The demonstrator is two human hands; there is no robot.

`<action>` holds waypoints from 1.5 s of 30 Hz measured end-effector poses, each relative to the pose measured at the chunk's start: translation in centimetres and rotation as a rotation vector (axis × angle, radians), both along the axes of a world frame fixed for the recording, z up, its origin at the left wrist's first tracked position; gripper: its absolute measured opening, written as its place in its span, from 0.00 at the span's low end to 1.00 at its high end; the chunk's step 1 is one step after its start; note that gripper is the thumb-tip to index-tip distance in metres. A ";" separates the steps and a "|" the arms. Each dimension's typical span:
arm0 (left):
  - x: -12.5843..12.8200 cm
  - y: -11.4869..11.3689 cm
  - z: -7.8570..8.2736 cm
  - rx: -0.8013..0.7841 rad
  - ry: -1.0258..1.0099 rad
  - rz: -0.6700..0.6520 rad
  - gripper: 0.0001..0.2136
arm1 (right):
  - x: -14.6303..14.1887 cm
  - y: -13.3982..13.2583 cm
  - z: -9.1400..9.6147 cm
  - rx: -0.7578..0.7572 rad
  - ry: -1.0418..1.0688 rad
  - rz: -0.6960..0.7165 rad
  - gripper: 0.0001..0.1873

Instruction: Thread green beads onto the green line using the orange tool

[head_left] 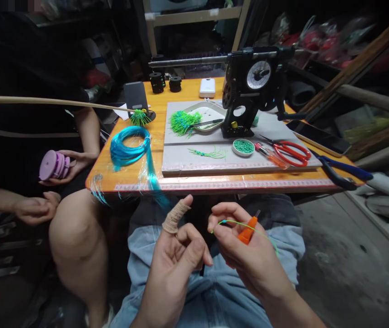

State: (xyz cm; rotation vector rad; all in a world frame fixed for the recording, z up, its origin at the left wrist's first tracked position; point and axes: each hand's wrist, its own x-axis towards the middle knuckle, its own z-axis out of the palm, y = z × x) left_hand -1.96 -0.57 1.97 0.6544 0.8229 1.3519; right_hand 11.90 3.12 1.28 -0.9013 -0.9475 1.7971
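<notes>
My right hand (242, 248) is closed around a small orange-handled tool (248, 232) and pinches a thin green line (237, 222) between thumb and forefinger. The line trails off to the right over my wrist. My left hand (176, 253) is beside it, a little apart, its fingers curled with thumb against middle finger. Its forefinger sticks up, wrapped in beige tape (176, 216). What the left fingers pinch is too small to see. Both hands hover over my lap in blue jeans, just in front of the orange table (181, 180).
On the table lie a coil of blue line (128, 148), green tassels (182, 122), a dish of green beads (243, 146), red scissors (292, 151), pliers (341, 171) and a black winding device (249, 89). A person at left holds a purple spool (53, 165).
</notes>
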 end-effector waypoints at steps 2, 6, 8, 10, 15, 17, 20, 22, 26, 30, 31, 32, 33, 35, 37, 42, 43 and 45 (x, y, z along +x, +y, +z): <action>-0.1 -0.2 0.3 -0.021 -0.009 -0.025 0.24 | 0.1 0.1 0.3 -0.010 0.005 0.001 0.15; -0.3 -0.4 0.4 -0.015 0.080 -0.051 0.25 | 0.5 0.5 0.6 -0.037 -0.027 0.008 0.15; -0.4 -0.5 0.2 -0.001 0.125 -0.060 0.24 | 0.6 0.5 0.5 -0.053 -0.032 0.053 0.16; -0.3 -0.5 0.1 -0.005 0.170 -0.062 0.24 | 0.7 0.5 0.4 -0.072 -0.039 0.080 0.16; -0.1 -0.7 0.3 -0.029 0.300 -0.087 0.27 | 0.9 0.8 0.1 -0.009 -0.103 0.133 0.14; -0.1 -0.9 0.7 -0.076 0.368 -0.111 0.29 | 1.0 1.1 -0.1 0.062 -0.169 0.189 0.14; -0.2 -1.1 1.1 -0.128 0.459 -0.133 0.29 | 1.3 1.4 -0.2 0.147 -0.262 0.270 0.14; -0.2 -1.2 1.3 -0.143 0.501 -0.143 0.29 | 1.3 1.5 0.0 0.172 -0.304 0.297 0.13; -0.1 -1.2 1.0 -0.133 0.481 -0.129 0.27 | 1.0 1.4 0.7 0.217 -0.294 0.281 0.10; -0.1 -0.8 0.3 -0.094 0.440 -0.002 0.18 | 0.9 1.1 1.0 0.263 -0.231 0.198 0.06; -0.2 -0.7 0.1 -0.089 0.460 0.030 0.14 | 0.9 1.0 1.0 0.271 -0.240 0.170 0.05; -0.2 -0.5 -0.1 -0.076 0.488 0.052 0.09 | 0.9 0.9 0.9 0.277 -0.256 0.144 0.05; -0.2 -0.3 -0.2 -0.057 0.512 0.072 0.05 | 0.9 0.9 0.8 0.280 -0.273 0.122 0.05; -0.1 0.1 -0.4 -0.006 0.517 0.116 0.01 | 0.9 0.7 0.6 0.280 -0.297 0.099 0.06; 0.0 0.2 -0.5 0.021 0.480 0.174 0.01 | 0.7 0.5 0.3 0.264 -0.278 0.073 0.06; 0.1 0.2 -0.6 0.035 0.475 0.204 0.01 | -0.1 0.0 -0.2 0.040 -0.080 -0.044 0.10; 0.1 0.2 -0.6 0.034 0.481 0.202 0.01 | -0.3 -0.1 -0.3 0.003 -0.024 -0.050 0.11; 0.2 0.2 -0.6 0.035 0.484 0.198 0.02 | -0.6 -0.2 -0.3 -0.027 0.072 -0.046 0.12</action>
